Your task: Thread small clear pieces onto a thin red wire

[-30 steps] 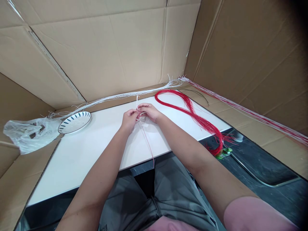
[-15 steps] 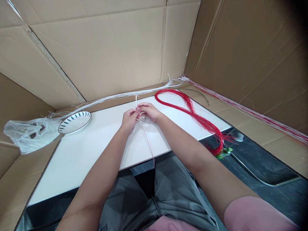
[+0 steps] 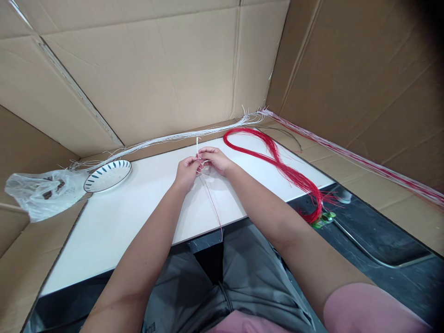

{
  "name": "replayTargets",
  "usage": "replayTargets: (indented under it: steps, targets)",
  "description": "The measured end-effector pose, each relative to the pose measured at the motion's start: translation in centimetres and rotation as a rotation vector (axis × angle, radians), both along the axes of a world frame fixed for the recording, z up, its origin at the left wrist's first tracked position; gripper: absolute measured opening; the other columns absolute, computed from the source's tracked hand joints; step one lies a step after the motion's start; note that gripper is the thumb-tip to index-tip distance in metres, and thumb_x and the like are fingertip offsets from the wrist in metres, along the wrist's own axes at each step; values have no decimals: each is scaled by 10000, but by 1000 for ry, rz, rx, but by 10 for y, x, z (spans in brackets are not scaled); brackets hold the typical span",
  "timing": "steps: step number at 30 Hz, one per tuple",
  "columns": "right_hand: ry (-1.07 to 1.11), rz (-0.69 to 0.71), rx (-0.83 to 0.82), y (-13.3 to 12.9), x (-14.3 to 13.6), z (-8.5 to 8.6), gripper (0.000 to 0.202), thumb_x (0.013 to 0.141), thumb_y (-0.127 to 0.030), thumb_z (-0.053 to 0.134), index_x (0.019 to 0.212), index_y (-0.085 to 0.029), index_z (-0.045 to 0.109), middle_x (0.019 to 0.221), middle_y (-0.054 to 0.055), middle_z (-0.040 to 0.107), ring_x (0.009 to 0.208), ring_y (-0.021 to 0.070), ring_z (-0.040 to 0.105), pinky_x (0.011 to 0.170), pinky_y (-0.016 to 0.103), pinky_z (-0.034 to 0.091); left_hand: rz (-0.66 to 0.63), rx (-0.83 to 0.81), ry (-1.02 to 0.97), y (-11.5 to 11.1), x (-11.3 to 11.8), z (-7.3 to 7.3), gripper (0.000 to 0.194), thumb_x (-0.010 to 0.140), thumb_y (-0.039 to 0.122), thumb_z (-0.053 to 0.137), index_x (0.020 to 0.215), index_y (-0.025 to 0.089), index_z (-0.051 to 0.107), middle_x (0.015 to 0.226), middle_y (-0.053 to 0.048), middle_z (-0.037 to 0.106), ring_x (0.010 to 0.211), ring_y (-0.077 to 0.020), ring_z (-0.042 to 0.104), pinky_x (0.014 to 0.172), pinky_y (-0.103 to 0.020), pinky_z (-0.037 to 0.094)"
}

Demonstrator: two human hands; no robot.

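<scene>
My left hand [image 3: 188, 171] and my right hand [image 3: 215, 160] meet over the white board [image 3: 149, 203], fingertips pinched together on a thin cord. A short white end [image 3: 197, 141] of that cord sticks up above my fingers. Below them a thin red-and-white cord [image 3: 213, 203] trails down over the board's front edge towards my lap. Part of a white loop shows under my right fingers. Exactly how the strands cross between the fingertips is hidden. To the right of my hands a bundle of red cords [image 3: 274, 159] lies in a loose curve.
A white plate with blue marks [image 3: 108, 177] and a clear plastic bag [image 3: 45, 194] are at the left. White cords [image 3: 173, 137] run along the back cardboard wall [image 3: 156, 69]. Red and white cords [image 3: 354, 156] line the right wall. A bent metal rod [image 3: 360, 252] lies at the right.
Hardly anything differs. The white cord end above my fingers has shifted very slightly to the right; both hands stay in the same place.
</scene>
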State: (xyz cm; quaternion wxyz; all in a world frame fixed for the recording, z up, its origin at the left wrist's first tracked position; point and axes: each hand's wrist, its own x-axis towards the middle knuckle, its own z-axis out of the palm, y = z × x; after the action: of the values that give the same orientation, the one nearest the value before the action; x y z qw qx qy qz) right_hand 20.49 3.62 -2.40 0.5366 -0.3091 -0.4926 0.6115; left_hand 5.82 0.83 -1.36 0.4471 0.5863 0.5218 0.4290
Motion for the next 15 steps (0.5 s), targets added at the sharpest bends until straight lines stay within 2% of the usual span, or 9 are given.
replayTargets:
  steps: [10, 15]
  targets:
    - [23, 1, 3, 2, 0, -1, 96, 853, -136, 731, 943, -132, 697, 861, 4, 704, 696, 116, 640, 621, 236, 503, -12, -2, 12, 0, -1, 0, 299, 982, 369, 636, 1176, 143, 660, 1127, -84, 697, 946, -192, 690, 823, -387, 608]
    - [41, -4, 8, 3, 0, -2, 145, 786, -193, 771, 904, -143, 702, 874, 6, 712, 680, 110, 631, 606, 232, 487, -22, -7, 22, 0, 0, -1, 294, 981, 365, 637, 1172, 143, 661, 1124, -83, 698, 942, -190, 690, 820, -384, 609]
